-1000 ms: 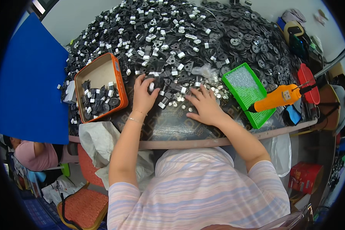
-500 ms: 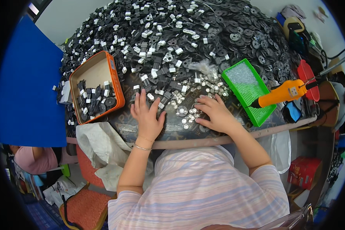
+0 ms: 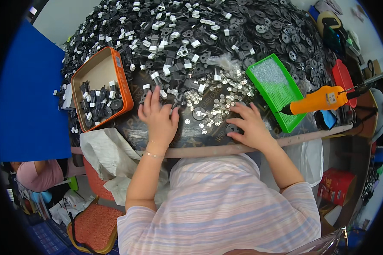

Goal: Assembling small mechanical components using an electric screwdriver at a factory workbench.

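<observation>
My left hand rests palm down with its fingers spread at the near edge of a pile of black and white plastic parts. Its fingertips are next to a few of these parts. My right hand has its fingers spread apart too, just right of a scatter of small round metal pieces. A black disc lies by its thumb and fingertips. Another dark disc sits among the metal pieces, between my hands. Neither hand grips anything that I can see.
An orange-rimmed box with some black and white parts stands left. To the right is a green tray of small clear pieces, an orange electric screwdriver hanging over it. Black discs heap up behind. A pale rail edges the table.
My right hand has drawn back a little to the right, uncovering more metal pieces and the black disc. My left hand stays by the black and white parts. The whole view has shifted slightly.
</observation>
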Demonstrator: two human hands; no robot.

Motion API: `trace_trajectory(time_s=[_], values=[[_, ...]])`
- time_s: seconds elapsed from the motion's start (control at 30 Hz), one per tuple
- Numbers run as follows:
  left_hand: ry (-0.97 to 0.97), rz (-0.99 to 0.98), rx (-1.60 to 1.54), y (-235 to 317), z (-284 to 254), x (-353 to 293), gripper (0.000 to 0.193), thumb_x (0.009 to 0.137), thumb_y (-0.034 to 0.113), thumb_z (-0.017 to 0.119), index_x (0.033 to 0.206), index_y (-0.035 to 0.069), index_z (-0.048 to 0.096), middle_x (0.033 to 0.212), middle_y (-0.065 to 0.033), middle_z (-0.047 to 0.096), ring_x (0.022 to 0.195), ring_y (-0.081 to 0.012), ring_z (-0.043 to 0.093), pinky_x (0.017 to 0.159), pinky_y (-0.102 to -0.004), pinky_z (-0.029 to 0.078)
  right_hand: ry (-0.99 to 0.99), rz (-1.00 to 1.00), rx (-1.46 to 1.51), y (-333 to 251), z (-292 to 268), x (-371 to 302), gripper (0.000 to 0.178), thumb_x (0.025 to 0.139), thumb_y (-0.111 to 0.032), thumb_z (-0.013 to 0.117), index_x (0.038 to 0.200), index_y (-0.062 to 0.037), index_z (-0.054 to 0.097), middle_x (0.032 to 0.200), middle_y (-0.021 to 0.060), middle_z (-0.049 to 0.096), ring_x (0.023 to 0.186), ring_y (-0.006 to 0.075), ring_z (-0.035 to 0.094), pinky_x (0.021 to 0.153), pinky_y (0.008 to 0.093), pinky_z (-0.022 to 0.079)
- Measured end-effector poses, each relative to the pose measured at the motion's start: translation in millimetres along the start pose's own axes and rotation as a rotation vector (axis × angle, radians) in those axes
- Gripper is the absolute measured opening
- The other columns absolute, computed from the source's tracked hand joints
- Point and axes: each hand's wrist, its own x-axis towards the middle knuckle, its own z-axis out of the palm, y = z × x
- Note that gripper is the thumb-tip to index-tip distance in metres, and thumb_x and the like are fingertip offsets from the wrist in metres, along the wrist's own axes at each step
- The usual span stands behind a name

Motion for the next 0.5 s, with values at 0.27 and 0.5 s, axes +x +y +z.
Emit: trace_trajectory(time_s=[0.27,0.5], values=[[-0.449,-0.303,-0.777,49.4,-37.3,-52.6,0.013,0.078,0.011,0.065,0.083,-0.001,0.064,0.077,-0.0117,0.058,0.074,-0.0285,0.055,0.068,-0.0358,0.044,0.111,-0.077,-0.034,-5.6,-0.9,17.9,0.027,0.071,-0.015,0.071,0.098,-0.0129,0.066,0.115,0.0052,0.055,0.113,0.0252,0.048,0.102,0.0470,0.031],[-0.497,-0.158,-0.647,81.5,-11.9,-48.6,0.020,0.079,0.010,0.065,0.096,0.002,0.058,0.073,-0.0096,0.058,0.067,-0.0261,0.055,0.062,-0.0356,0.044,0.181,-0.097,-0.084,0.1,17.0,42.4,0.019,0.070,-0.015,0.072,0.088,-0.0136,0.070,0.108,0.0027,0.059,0.108,0.0225,0.051,0.096,0.0420,0.033]])
